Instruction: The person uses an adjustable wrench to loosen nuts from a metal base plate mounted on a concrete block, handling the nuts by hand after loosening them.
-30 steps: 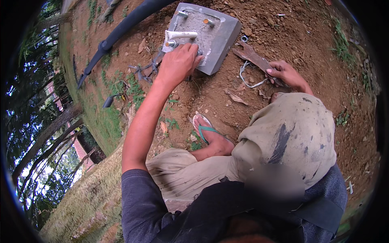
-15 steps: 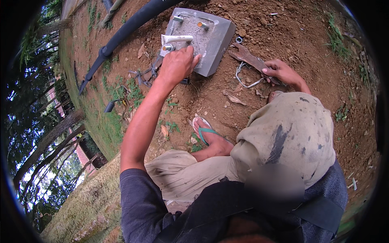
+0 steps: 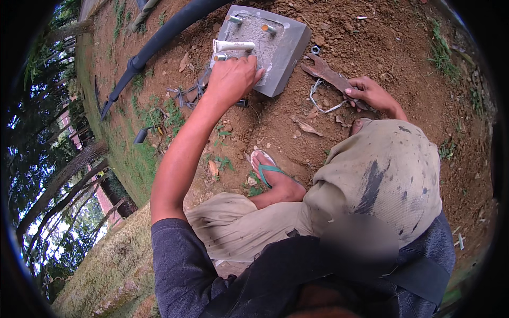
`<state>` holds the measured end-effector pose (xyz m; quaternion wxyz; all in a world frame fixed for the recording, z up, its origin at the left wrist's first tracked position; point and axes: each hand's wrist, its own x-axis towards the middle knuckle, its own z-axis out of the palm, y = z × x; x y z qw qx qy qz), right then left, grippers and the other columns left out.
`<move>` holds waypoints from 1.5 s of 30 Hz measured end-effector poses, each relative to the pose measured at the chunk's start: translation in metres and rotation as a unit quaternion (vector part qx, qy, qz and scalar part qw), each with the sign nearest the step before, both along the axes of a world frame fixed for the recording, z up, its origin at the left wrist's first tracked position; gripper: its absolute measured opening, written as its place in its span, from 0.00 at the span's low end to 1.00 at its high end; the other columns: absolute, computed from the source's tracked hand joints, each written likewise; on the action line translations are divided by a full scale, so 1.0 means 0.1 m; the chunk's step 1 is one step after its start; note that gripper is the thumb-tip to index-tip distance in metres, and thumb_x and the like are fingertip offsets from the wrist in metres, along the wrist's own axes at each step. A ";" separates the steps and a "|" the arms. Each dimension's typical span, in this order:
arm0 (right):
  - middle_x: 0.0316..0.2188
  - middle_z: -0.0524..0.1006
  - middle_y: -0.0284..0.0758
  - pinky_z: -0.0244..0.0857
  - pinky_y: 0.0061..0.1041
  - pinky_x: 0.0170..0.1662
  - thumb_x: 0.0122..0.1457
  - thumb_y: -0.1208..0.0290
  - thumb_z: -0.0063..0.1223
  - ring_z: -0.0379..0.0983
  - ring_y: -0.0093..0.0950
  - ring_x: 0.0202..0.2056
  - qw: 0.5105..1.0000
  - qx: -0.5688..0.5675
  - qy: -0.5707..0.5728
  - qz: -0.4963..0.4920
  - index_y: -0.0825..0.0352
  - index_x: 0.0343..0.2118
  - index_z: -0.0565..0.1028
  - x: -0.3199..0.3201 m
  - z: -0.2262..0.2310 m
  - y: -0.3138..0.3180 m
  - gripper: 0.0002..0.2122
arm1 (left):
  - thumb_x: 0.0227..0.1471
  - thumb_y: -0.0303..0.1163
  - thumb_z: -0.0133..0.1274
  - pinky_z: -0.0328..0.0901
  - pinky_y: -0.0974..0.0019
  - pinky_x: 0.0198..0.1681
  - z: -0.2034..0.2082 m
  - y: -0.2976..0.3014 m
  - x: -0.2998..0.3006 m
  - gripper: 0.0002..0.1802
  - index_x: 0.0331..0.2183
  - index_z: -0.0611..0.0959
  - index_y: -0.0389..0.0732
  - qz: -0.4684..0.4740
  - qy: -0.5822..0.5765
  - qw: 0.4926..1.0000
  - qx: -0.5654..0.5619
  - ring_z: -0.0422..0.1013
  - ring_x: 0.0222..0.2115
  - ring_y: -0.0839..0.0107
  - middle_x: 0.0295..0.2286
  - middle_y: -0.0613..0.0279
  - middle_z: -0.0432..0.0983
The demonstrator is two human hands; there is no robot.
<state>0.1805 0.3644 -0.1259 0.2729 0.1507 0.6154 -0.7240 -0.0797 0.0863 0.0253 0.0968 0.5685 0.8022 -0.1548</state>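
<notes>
A grey square concrete block (image 3: 293,50) with a rough top lies on the soil ahead of me. Threaded bolts stick up from it: one (image 3: 235,20) at the far left, another (image 3: 269,29) farther right, and a third (image 3: 220,56) beside my left hand. A white squeeze tube (image 3: 236,46) rests across the top, just beyond my knuckles. My left hand (image 3: 233,78) is curled over the block's near corner; its fingertips and whatever they grip are hidden. Low over the ground, my right hand (image 3: 367,94) is closed round a rusty open-end wrench (image 3: 324,71), jaw toward the block.
A loose nut (image 3: 315,50) lies right of the block. Pale plastic strapping (image 3: 319,103) loops under the wrench. A thick black pipe (image 3: 175,32) curves past the left side. Dry leaves (image 3: 306,127) and my sandalled foot (image 3: 269,169) are nearer me.
The view has shifted slightly. My left hand's fingers have moved a little over the block's corner and cover more of the near bolt. The right hand keeps its hold on the wrench.
</notes>
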 end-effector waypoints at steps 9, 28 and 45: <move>0.29 0.79 0.28 0.67 0.22 0.33 0.68 0.63 0.58 0.74 0.18 0.31 0.987 -0.137 0.059 -0.064 0.67 0.43 0.79 0.24 0.05 -0.24 0.11 | 0.65 0.52 0.53 0.73 0.48 0.27 -0.01 0.05 0.08 0.24 0.31 0.79 0.38 0.105 -0.004 0.994 0.006 0.80 0.24 0.49 0.20 0.49 0.80; 0.40 0.86 0.43 0.73 0.34 0.49 0.61 0.69 0.65 0.83 0.31 0.42 0.976 -0.152 0.154 0.019 0.72 0.50 0.79 -0.47 0.36 -1.85 0.17 | 0.75 0.47 0.40 0.70 0.72 0.30 -0.61 -0.61 1.12 0.25 0.43 0.82 0.35 0.577 -0.501 0.487 0.423 0.76 0.29 0.79 0.32 0.62 0.82; 0.34 0.84 0.34 0.74 0.28 0.43 0.67 0.72 0.58 0.80 0.24 0.37 0.971 -0.227 0.073 0.028 0.71 0.49 0.76 -0.48 0.47 -1.56 0.11 | 0.76 0.47 0.38 0.72 0.69 0.32 -0.63 -0.45 1.13 0.26 0.43 0.81 0.35 0.577 -0.462 0.511 0.439 0.78 0.28 0.76 0.31 0.61 0.82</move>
